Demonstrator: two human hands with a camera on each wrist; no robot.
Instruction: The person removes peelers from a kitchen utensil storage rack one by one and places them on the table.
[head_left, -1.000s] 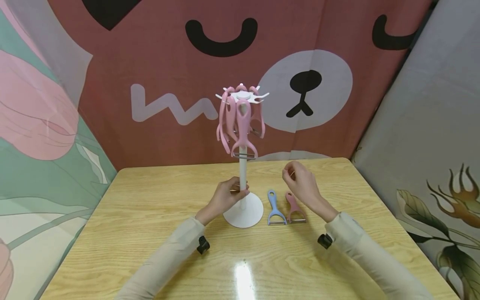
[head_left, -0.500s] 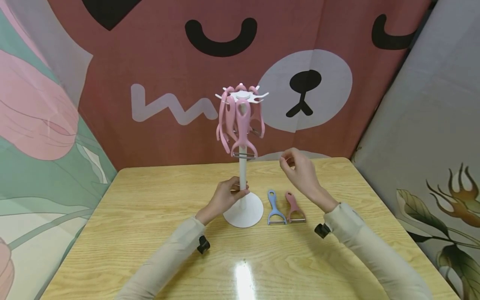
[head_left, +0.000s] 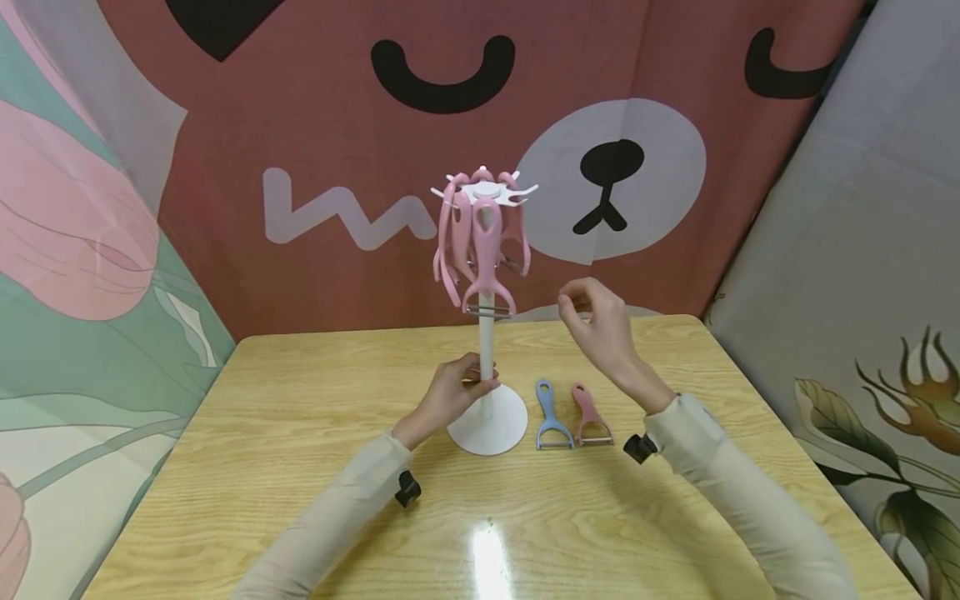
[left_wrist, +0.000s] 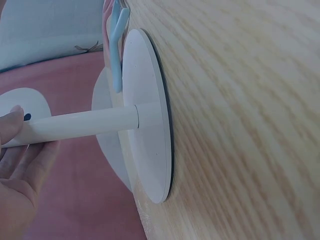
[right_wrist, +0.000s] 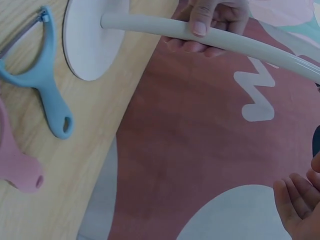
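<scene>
Before me, a white stand [head_left: 497, 432] is bearing hanging peelers [head_left: 487, 242] mid-table. The left hand [head_left: 448, 390] is gripping its pole [head_left: 487, 340]; the right hand [head_left: 606, 329], half-curled, visibly empty, is hovering at two o'clock. Blue peeler [head_left: 549, 410] and pink peeler [head_left: 587, 409] are lying at three o'clock.

No legible txt, nos., labels or brand marks: none can be read on the white stand [head_left: 487, 342], the hung pink peelers [head_left: 487, 242], the blue peeler [head_left: 548, 407] or the flat-lying pink peeler [head_left: 586, 406]. Only letter-like mark = pale zigzag stroke [head_left: 352, 218] on the reddish backdrop [head_left: 322, 283], L of the stand in head view, also in R-wrist view; can't tell if it's an actual letter, e.g. "m", or just decor.
</scene>
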